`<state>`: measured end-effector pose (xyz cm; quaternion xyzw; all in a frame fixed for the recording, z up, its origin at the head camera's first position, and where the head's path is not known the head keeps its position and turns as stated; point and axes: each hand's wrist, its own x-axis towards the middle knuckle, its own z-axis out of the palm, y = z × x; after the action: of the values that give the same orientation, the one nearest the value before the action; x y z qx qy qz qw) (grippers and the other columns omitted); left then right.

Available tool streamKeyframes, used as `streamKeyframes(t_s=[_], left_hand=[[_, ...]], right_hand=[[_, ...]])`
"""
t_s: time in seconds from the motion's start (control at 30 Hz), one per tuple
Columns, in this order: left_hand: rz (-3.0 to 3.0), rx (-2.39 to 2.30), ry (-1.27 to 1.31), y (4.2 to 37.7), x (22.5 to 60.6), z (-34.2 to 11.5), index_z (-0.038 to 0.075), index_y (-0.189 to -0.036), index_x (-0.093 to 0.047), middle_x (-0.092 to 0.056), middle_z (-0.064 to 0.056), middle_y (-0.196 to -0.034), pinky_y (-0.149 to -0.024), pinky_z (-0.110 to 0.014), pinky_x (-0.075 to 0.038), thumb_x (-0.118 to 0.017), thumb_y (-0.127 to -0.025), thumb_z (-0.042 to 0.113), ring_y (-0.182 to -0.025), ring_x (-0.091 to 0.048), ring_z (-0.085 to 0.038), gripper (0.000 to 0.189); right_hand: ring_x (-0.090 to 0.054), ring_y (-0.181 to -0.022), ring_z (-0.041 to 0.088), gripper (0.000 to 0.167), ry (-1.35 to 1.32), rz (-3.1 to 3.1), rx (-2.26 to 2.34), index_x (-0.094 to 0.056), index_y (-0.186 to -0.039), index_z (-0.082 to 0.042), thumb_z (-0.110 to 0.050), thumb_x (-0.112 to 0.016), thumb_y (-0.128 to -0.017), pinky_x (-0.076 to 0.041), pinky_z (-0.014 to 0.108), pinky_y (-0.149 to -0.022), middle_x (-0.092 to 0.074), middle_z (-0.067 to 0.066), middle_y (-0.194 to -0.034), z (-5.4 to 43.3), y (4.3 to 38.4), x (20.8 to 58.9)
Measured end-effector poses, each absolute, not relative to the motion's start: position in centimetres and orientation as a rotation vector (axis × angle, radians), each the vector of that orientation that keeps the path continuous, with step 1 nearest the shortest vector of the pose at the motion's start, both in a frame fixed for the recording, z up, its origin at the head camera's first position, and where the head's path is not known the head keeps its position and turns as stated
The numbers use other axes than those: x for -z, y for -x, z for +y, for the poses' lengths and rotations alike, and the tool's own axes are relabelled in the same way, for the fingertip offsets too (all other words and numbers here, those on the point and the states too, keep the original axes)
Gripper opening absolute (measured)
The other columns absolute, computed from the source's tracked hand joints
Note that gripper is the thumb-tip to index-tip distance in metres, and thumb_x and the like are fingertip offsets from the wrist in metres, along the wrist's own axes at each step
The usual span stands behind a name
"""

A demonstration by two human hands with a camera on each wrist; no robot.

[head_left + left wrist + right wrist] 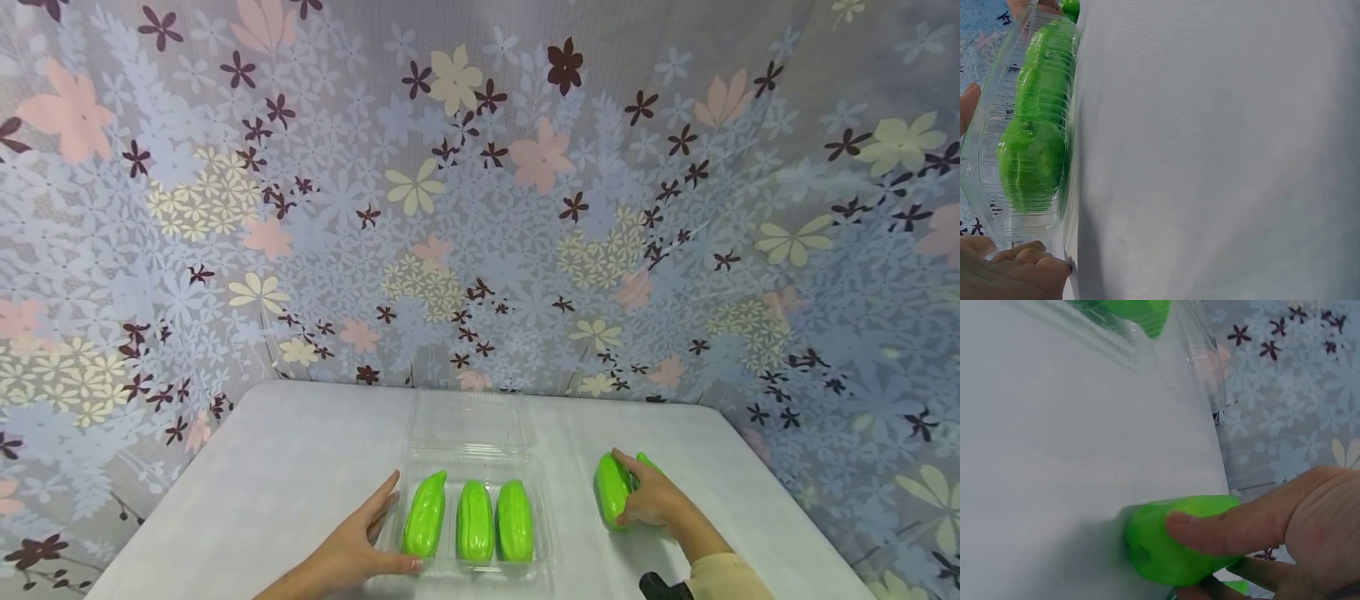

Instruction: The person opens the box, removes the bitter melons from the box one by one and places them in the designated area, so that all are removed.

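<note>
A clear plastic clamshell container (546, 533) lies with its lid (468, 421) folded back toward the wall. Inside, three ribbed green toy vegetables (475, 521) stand side by side. At its left side my left hand (352, 537) rests spread, thumb along the near left corner and fingers at the left wall; in the left wrist view the fingers touch the container's end. Right of the container, my right hand (652, 496) holds another ribbed green toy vegetable (611, 487) between thumb and fingers. A further green vegetable (644, 459) shows partly behind that hand.
A white-covered table (300, 450) carries everything. Behind it and along both sides hangs a flower-patterned cloth (480, 208). A dark band (663, 587) sits at my right wrist, by a pale yellow sleeve (723, 577).
</note>
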<state>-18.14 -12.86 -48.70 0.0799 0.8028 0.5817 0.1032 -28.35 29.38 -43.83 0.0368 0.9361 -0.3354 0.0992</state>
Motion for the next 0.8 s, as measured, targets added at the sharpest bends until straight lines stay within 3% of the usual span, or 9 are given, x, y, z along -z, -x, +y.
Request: streamKeyframes(t_s=[0.33, 0.53, 0.63, 0.8], left_hand=[[2.375, -1.708, -0.234, 18.1, 48.7, -12.8, 0.014, -0.164, -0.01, -0.024, -0.035, -0.157, -0.112, -0.058, -0.032, -0.092, -0.076, 0.028, -0.142, -0.026, -0.054, 0.121], [2.375, -1.717, -0.256, 18.0, 48.6, -12.7, 0.012, -0.163, -0.01, -0.023, -0.036, -0.157, -0.112, -0.057, -0.033, -0.091, -0.076, 0.028, -0.142, -0.025, -0.054, 0.12], [2.383, -1.714, -0.255, 17.9, 48.6, -12.8, 0.012, -0.163, -0.01, -0.024, -0.036, -0.156, -0.112, -0.057, -0.033, -0.092, -0.076, 0.027, -0.142, -0.026, -0.054, 0.121], [2.382, -1.72, -0.247, 17.9, 48.6, -12.8, 0.012, -0.163, -0.01, -0.024, -0.036, -0.156, -0.112, -0.058, -0.032, -0.092, -0.075, 0.026, -0.142, -0.026, -0.054, 0.121]], right_hand=[[-0.025, -0.137, 0.061, 0.108, -0.067, 2.896, 0.909, -0.033, -0.155, -0.003, 0.007, -0.089, -0.063, -0.029, 0.071, -0.107, -0.025, 0.039, -0.153, 28.4, 27.6, 42.4], [-0.02, -0.14, 0.059, 0.107, -0.064, 2.89, 1.159, -0.023, -0.16, -0.007, -0.02, -0.089, -0.076, -0.024, 0.075, -0.107, -0.019, 0.034, -0.158, 28.6, 27.5, 41.5], [-0.022, -0.14, 0.058, 0.11, -0.061, 2.863, 1.255, -0.023, -0.161, -0.01, -0.033, -0.089, -0.076, -0.026, 0.075, -0.107, -0.017, 0.033, -0.159, 28.6, 27.4, 41.1], [-0.029, -0.138, 0.057, 0.11, -0.056, 2.822, 1.395, -0.026, -0.16, -0.012, -0.032, -0.092, -0.074, -0.037, 0.07, -0.104, -0.017, 0.033, -0.159, 28.1, 27.2, 40.5]])
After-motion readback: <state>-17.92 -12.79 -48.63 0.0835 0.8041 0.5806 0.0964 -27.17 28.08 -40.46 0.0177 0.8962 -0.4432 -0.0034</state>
